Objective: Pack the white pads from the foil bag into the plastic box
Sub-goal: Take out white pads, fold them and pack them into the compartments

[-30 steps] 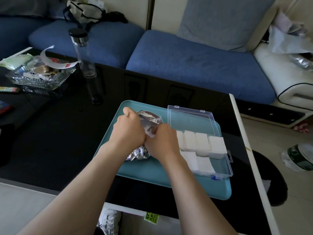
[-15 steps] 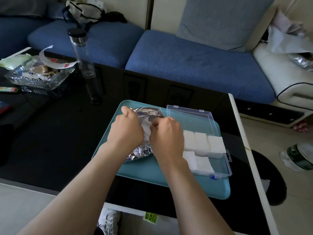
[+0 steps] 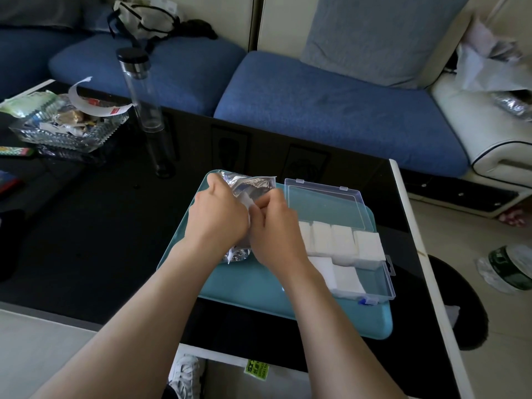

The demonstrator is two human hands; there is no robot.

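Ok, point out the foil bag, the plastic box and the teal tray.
foil bag [image 3: 251,184]: head view, its crinkled far end.
plastic box [image 3: 325,204]: head view, its open clear lid.
teal tray [image 3: 244,283]: head view, bare surface left of the box.

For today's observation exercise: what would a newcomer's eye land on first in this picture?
Two hands meet over a teal tray: the left hand grips a foil bag, the right hand pinches a white pad at its mouth. Right of them, an open plastic box holds white pads.

Foil bag [image 3: 252,184] mostly behind left hand [image 3: 218,223] (right hand [image 3: 275,230] covers box [image 3: 387,285] end).
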